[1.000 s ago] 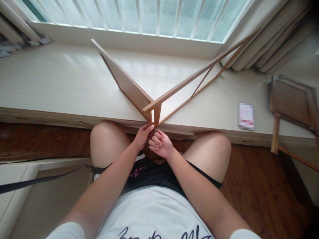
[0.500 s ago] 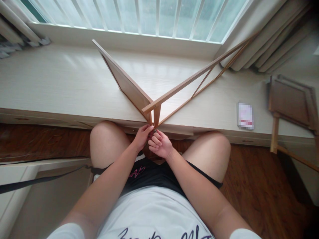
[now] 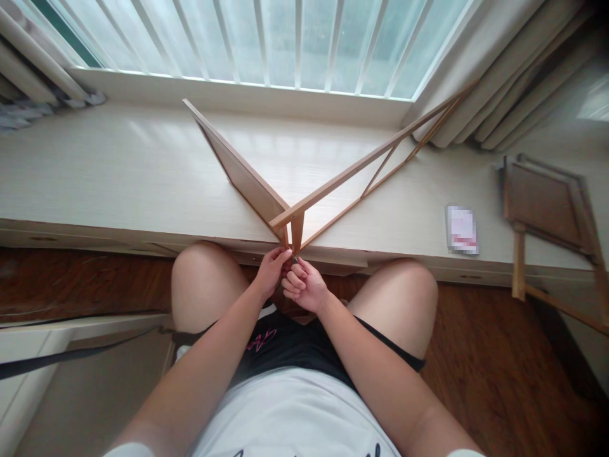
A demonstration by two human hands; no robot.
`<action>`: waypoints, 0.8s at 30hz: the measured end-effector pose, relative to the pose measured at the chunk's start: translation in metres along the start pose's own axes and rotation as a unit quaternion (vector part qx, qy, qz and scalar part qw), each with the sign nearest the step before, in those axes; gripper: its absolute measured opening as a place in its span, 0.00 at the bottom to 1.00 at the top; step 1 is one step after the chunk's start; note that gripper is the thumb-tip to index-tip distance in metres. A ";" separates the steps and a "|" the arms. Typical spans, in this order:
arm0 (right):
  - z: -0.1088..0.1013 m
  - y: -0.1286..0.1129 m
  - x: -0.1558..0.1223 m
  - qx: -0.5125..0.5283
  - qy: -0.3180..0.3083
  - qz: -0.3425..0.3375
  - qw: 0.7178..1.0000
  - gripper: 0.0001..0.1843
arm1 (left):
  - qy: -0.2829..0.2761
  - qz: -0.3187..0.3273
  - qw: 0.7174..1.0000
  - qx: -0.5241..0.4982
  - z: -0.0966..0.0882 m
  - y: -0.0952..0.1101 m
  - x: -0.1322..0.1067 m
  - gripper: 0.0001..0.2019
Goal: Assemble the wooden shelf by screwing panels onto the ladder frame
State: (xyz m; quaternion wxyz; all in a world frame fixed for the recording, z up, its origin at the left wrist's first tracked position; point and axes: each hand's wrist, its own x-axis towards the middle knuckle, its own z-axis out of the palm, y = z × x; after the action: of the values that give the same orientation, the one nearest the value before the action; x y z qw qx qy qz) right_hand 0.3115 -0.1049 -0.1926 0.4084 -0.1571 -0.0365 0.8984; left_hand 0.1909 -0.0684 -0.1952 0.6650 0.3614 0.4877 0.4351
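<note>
On the white ledge stands a partly unfolded wooden chair frame (image 3: 352,168), its near joint at the ledge's front edge. A flat wooden panel (image 3: 242,181) slants off to the left of that joint, and the slatted legs run to the right. My left hand (image 3: 273,271) is closed at the bottom corner of the frame, thumb and fingers pinched there. Close beside it, my right hand (image 3: 304,284) has its fingers curled and thumb pressed on a thin, small piece at the joint, too small to name. Both hands are between my knees.
A second wooden folding chair (image 3: 542,209) is at the right end of the ledge (image 3: 95,171). A blurred white packet (image 3: 461,230) lies left of it. Curtains (image 3: 504,82) hang beside the barred window. A dark strap (image 3: 85,350) crosses a pale surface at lower left.
The view has shifted slightly, so the ledge and chairs sit a little lower. My hands keep nearly the same hold at the joint.
</note>
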 end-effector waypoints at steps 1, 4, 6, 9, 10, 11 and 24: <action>0.000 0.000 0.000 -0.001 -0.001 -0.003 1.000 0.27 | 0.000 0.003 1.000 0.002 0.000 0.000 0.000 0.13; 0.000 0.002 0.000 -0.005 0.012 -0.008 1.000 0.27 | 0.003 0.013 1.000 0.009 -0.001 -0.001 0.000 0.14; 0.000 0.004 0.001 -0.008 0.016 -0.010 1.000 0.28 | 0.008 0.011 1.000 0.013 -0.001 -0.001 -0.001 0.14; -0.001 0.005 0.002 -0.007 -0.004 -0.017 1.000 0.28 | 0.020 0.002 1.000 0.012 0.000 -0.001 -0.002 0.14; -0.001 0.006 0.002 -0.008 -0.009 -0.017 1.000 0.28 | 0.023 0.000 1.000 0.011 0.000 -0.001 -0.002 0.15; -0.002 0.005 0.002 -0.011 -0.011 -0.016 1.000 0.28 | 0.026 -0.001 1.000 0.010 0.000 0.000 -0.002 0.15; -0.005 0.001 0.000 -0.003 -0.046 0.012 0.999 0.28 | 0.049 0.012 0.999 0.017 0.002 -0.002 -0.002 0.14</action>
State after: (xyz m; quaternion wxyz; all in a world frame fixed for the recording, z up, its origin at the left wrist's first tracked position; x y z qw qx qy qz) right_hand 0.3122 -0.1057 -0.1972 0.3947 -0.1167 -0.0559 0.9097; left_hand 0.1931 -0.0716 -0.1957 0.6287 0.3572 0.5224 0.4519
